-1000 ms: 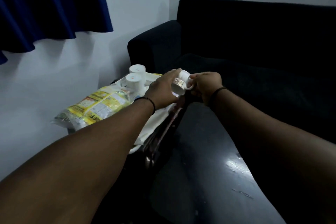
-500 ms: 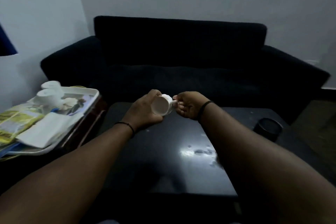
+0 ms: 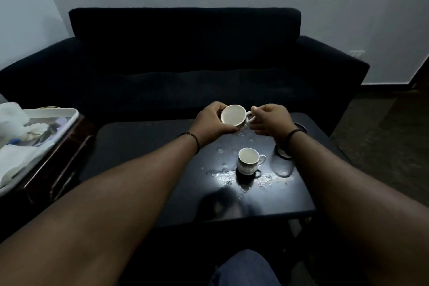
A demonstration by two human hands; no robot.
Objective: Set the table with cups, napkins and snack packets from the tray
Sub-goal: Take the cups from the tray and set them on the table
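Note:
I hold a white patterned cup [image 3: 233, 116] over the far part of the black table [image 3: 144, 146], its mouth tilted toward me. My left hand [image 3: 212, 122] wraps its body, and my right hand [image 3: 270, 121] pinches its handle. A second white cup [image 3: 248, 160] stands upright on the table nearer to me, handle to the right. The white tray [image 3: 69, 115] sits at the left edge on a dark wooden stand, with white napkins [image 3: 21, 158] and other cups partly cut off.
A black sofa [image 3: 185, 65] runs behind the table. A dark round object [image 3: 300, 128] lies on the table behind my right wrist, and a round coaster-like disc [image 3: 282, 153] beside it. Glare and smears mark the tabletop near the standing cup. My knee shows at the bottom.
Both hands carried the cup from the tray at the left to over the table's far side. The cup turned from mouth-away to mouth toward me. The view swung right.

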